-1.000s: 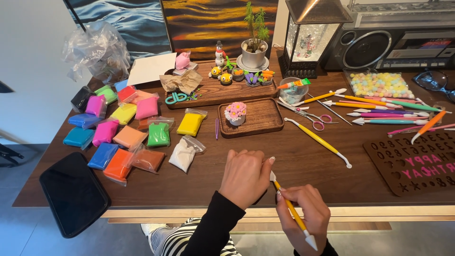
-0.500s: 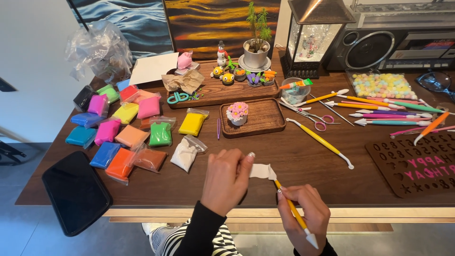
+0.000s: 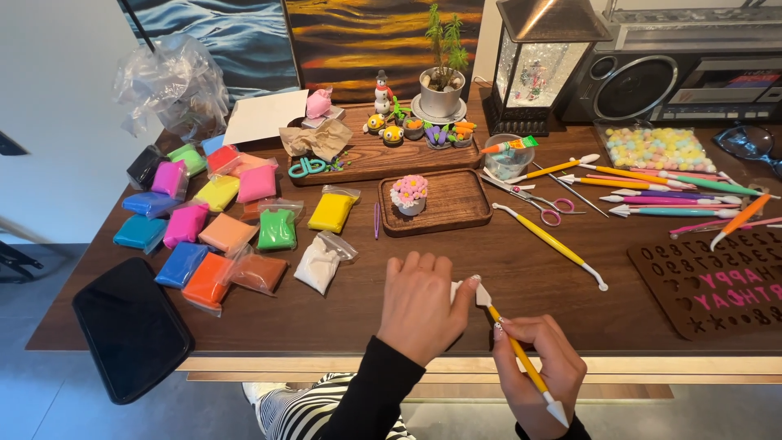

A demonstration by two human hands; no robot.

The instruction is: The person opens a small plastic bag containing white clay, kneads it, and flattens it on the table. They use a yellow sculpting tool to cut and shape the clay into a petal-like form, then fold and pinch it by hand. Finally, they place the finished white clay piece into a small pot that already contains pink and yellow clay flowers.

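My left hand rests near the table's front edge and pinches a small flat white piece of clay between thumb and fingers. My right hand grips a yellow sculpting tool with white tips like a pen. The tool's upper tip touches the white piece. A bag of white clay lies just left of my left hand.
Several coloured clay bags lie at the left beside a black pad. A small wooden tray holds a pink flower pot. More sculpting tools, scissors and a brown letter mould lie at the right.
My left hand shifted right toward the tool and turned the white piece into view. The tool's tip has come up against the piece.
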